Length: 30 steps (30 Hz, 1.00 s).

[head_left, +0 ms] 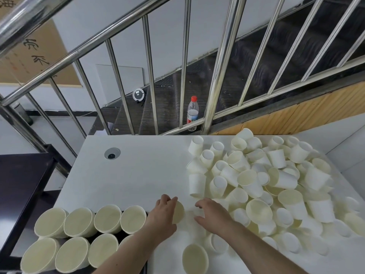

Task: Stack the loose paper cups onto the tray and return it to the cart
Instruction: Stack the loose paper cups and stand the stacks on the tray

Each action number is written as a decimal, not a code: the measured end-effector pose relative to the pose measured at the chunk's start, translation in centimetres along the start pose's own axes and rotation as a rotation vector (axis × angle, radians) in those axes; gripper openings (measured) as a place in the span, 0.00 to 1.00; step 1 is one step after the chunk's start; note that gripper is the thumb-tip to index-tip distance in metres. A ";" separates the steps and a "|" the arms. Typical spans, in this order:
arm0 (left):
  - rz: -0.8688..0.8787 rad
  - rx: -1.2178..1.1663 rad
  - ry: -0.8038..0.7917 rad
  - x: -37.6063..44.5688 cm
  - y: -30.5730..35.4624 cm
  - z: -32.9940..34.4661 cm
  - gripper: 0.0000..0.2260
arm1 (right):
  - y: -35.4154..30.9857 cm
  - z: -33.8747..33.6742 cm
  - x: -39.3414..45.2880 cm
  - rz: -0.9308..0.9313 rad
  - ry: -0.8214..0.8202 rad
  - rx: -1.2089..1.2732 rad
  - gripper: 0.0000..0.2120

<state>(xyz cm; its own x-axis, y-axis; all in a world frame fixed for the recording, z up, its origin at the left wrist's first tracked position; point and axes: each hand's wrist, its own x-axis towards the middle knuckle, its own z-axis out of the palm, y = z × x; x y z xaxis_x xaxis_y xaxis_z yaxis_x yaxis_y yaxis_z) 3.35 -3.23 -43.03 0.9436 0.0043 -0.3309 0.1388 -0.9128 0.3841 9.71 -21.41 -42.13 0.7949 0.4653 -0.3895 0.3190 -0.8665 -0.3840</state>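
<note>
Far to the left of my hands I see the dark cart (21, 186) standing beside the white table (138, 171), and just left of my left hand two rows of cup stacks (107, 219) stand side by side with their mouths up; I judge they sit on the tray (123, 235), of which only dark slivers show between them. My left hand (165, 213) has its fingers curled round the rim of one paper cup (178, 212), which it holds just right of the nearest stack, so I take the step in hand to be the stacking itself, with many cups still to go. My right hand (212, 212) lies just beside that cup, fingers spread and loosely bent over the table, gripping nothing that I can make out. One cup (195, 259) stands upright just below my hands, near my right forearm. To the right of my right hand the loose cups (276, 180) lie in a big heap, tipped every way, some nested, some on their sides, and the nearest of them almost touch my fingers. The next move, as I judge it, calls for turning the held cup mouth-up, dropping it squarely into a stack by my left hand, and having my right hand pick another from the near edge of the heap. Returning the tray to the cart is not yet near.
</note>
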 end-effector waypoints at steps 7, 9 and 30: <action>0.008 -0.011 -0.013 0.4 0.0 0.1 0.34 | -0.1 0.5 0.5 -0.001 0.022 0.048 0.05; -0.001 -0.006 -0.005 0.6 -0.2 0.0 0.33 | -0.2 0.1 0.5 -0.016 0.072 0.044 0.06; 0.077 0.061 0.011 1.0 -0.7 -0.1 0.32 | -1.2 0.6 -0.1 -0.110 0.100 -0.089 0.38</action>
<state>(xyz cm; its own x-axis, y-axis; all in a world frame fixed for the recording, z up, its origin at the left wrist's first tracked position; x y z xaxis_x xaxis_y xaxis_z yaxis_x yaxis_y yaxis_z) 4.22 -2.54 -43.51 0.9542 -0.0622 -0.2926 0.0480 -0.9336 0.3550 8.91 -20.31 -42.14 0.7983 0.5421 -0.2623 0.4482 -0.8258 -0.3423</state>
